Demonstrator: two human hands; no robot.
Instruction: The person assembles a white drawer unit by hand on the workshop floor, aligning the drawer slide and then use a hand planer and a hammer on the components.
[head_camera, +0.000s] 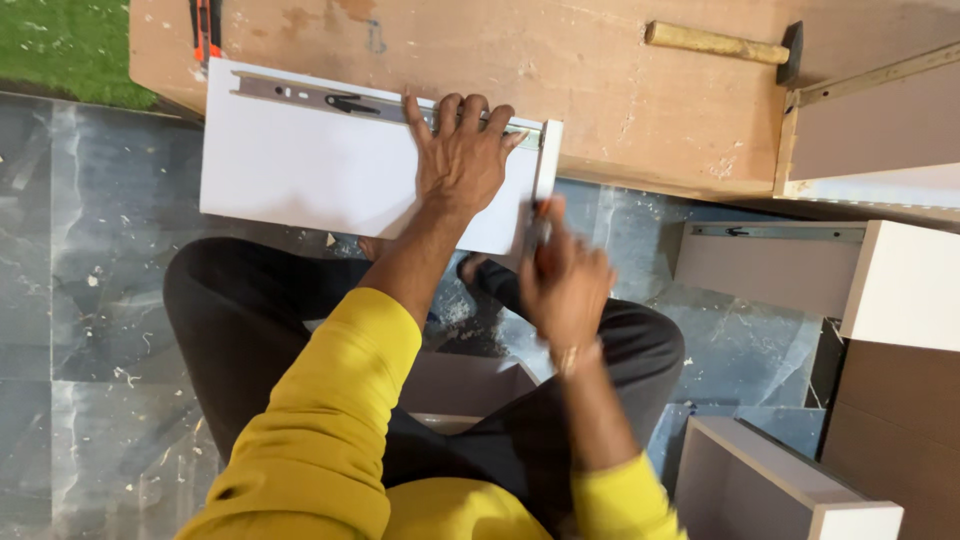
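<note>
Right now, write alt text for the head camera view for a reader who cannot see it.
A seated person in yellow sleeves presses the left hand flat on a white drawer panel bearing a metal slide rail, while the right hand grips a thin tool at the panel's end. A hammer lies on the wooden board behind.

A glossy grey marble floor (100, 300), littered with pale shavings, fills the view. A strip of green turf (60, 45) lies at 10 o'clock. A worn plywood worktop (620, 90) spans 12 o'clock. Unfinished cabinet boxes (880, 400) crowd 4 o'clock.
</note>
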